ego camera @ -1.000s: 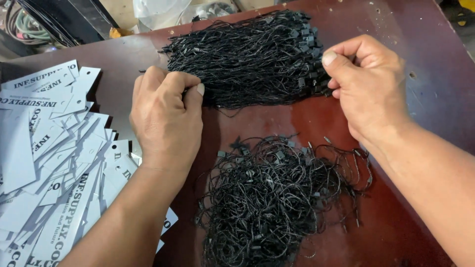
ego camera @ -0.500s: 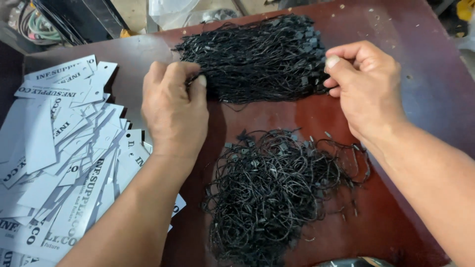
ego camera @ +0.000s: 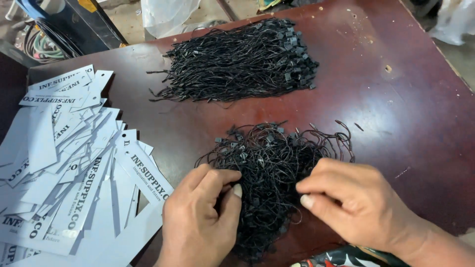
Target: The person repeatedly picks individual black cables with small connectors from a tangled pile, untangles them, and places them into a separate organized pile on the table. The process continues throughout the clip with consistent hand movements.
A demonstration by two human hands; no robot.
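Observation:
Two heaps of thin black cords with small plastic clasps lie on a dark red-brown table (ego camera: 405,113). The far heap (ego camera: 242,62) is a neat bundle of straight cords. The near heap (ego camera: 272,168) is a loose tangle of loops. My left hand (ego camera: 200,222) rests on the left edge of the tangle, thumb and fingers pinched into the cords. At the tangle's right edge, my right hand (ego camera: 354,205) has its fingers curled and its thumb pressing in among the cords. Whether either hand has a single cord pinched is hard to tell.
A spread of white rectangular paper tags (ego camera: 64,168) with dark lettering covers the table's left side, close to my left hand. Beyond the far edge are coiled cables (ego camera: 44,44) and a clear plastic bag (ego camera: 168,15). A patterned cloth (ego camera: 341,257) shows at the bottom edge.
Both hands have moved from the far straight bundle down to the near tangled heap. The view has shifted, so the tags and both heaps sit lower and further right.

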